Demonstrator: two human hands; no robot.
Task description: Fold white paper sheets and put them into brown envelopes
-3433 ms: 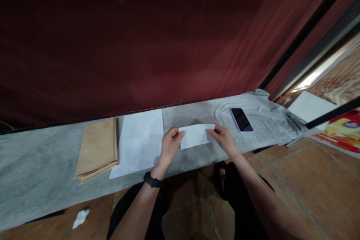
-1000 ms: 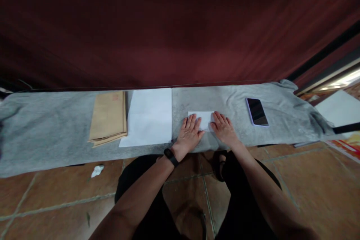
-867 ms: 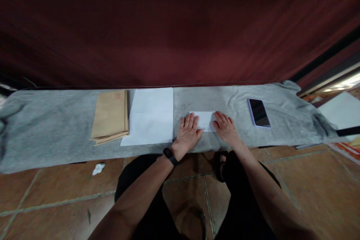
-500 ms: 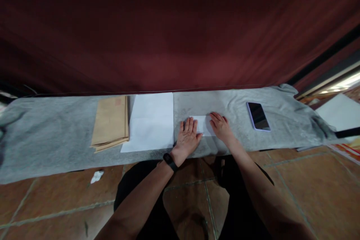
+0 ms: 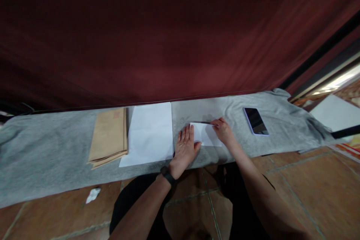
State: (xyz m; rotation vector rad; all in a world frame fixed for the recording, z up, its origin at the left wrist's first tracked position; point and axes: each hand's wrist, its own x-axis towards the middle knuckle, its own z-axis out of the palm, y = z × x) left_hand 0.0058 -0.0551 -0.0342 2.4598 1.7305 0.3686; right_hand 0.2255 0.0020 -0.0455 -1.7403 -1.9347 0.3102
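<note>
The left hand (image 5: 186,145) lies flat and released, fingers straight and close together, with its palm down on the near left end of a folded paper (image 5: 206,137) that rests on the grey cloth-covered counter (image 5: 50,157). A black wristband (image 5: 168,174) sits on that wrist. The right hand (image 5: 224,132) is on the paper's far right part, its fingertips drawn together on the far edge, which stands a little off the cloth with a thin dark shadow under it; it appears to pinch that edge, though the grip itself is small and partly hidden. So the paper lies between the two hands and is touched by both. Just to the left of the left hand lies a stack of white sheets (image 5: 149,133), its near right corner almost at the wrist, and beyond that, farther left, a pile of brown envelopes (image 5: 108,135) lies just beside the sheets. To the right of the right hand, apart from it, a phone (image 5: 255,120) lies face up with a dark screen. Behind both hands hangs a dark red curtain (image 5: 157,45). Below the left arm, on the tiled floor, lies a crumpled scrap (image 5: 92,195).
</note>
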